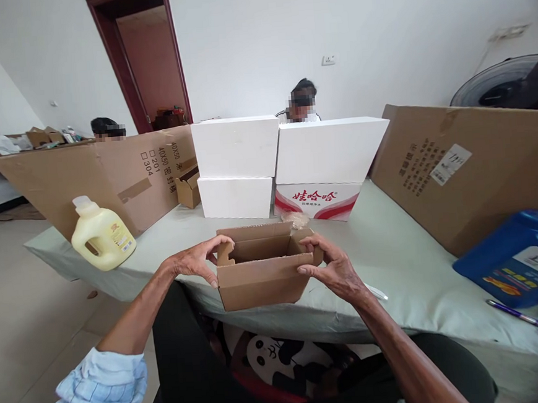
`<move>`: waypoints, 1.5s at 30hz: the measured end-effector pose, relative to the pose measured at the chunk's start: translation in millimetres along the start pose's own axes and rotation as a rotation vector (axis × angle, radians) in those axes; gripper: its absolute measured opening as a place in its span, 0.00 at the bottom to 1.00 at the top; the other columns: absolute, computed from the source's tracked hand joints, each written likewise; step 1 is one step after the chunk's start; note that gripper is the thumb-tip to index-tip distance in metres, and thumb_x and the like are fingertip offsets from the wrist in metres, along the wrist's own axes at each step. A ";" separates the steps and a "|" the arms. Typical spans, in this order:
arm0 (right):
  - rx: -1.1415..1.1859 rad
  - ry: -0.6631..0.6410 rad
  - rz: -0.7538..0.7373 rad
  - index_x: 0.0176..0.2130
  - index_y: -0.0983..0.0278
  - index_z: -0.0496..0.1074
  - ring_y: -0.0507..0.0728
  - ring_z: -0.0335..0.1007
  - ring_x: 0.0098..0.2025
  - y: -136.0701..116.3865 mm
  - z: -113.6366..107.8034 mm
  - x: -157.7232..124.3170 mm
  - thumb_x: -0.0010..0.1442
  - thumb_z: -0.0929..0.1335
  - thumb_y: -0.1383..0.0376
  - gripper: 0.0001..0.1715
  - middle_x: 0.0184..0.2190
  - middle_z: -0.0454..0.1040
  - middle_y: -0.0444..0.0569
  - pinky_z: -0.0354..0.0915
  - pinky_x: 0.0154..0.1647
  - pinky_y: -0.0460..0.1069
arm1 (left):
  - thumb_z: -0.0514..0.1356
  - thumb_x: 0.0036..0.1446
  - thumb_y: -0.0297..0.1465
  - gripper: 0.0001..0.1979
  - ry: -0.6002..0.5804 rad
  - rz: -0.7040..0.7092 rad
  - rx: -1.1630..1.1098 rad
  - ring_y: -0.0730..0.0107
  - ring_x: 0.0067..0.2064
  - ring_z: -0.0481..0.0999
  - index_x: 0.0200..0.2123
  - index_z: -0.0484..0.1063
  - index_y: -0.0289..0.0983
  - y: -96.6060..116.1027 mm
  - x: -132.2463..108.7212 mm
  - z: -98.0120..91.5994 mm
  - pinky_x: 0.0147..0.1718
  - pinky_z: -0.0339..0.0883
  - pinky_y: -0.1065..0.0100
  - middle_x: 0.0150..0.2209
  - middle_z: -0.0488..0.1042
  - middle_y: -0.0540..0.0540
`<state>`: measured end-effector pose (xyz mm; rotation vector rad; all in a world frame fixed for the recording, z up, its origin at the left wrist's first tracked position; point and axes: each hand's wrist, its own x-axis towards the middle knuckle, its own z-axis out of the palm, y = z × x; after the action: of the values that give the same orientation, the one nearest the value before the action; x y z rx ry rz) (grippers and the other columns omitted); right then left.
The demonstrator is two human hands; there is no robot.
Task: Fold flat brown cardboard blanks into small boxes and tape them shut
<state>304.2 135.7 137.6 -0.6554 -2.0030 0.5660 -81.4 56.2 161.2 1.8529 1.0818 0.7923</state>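
Observation:
A small brown cardboard box (262, 279) stands open-topped at the near edge of the cloth-covered table (395, 260). My left hand (198, 261) grips its left end, fingers curled over the side flap. My right hand (332, 266) holds the right end, thumb on the front wall and fingers over the side flap. The box's inside looks empty.
A cream detergent jug (101, 234) stands at the table's left. White foam boxes (288, 156) sit on a red-printed carton behind. Large cardboard sheets (462, 167) lean left and right. A blue container (520, 259) and a purple tool (523, 318) lie at the right. Two people sit beyond.

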 end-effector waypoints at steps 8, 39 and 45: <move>0.013 0.238 0.086 0.48 0.58 0.77 0.63 0.75 0.47 20.0 11.0 -14.4 0.63 0.77 0.45 0.24 0.46 0.78 0.49 0.71 0.48 0.54 | 0.83 0.36 0.39 0.40 0.448 0.099 -0.045 0.70 0.40 0.72 0.47 0.63 0.44 -16.9 3.6 16.5 0.45 0.69 0.67 0.37 0.68 0.57; -0.052 0.224 0.098 0.47 0.59 0.81 0.67 0.80 0.45 29.7 19.8 -64.7 0.62 0.77 0.39 0.29 0.40 0.83 0.52 0.78 0.51 0.63 | 0.83 0.40 0.43 0.44 0.574 0.128 0.115 0.52 0.62 0.75 0.57 0.66 0.46 -21.7 3.7 47.7 0.57 0.75 0.53 0.61 0.72 0.42; -0.162 0.260 -0.064 0.45 0.58 0.81 0.68 0.82 0.47 24.0 27.4 -81.6 0.67 0.77 0.48 0.17 0.46 0.84 0.54 0.80 0.50 0.63 | 0.81 0.44 0.40 0.38 0.644 0.211 0.270 0.50 0.63 0.75 0.54 0.66 0.44 -11.3 -9.9 54.9 0.56 0.76 0.52 0.61 0.72 0.40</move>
<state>320.8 97.5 58.5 -0.7206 -1.8285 0.2662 -44.8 32.0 125.0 2.0103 1.4540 1.4966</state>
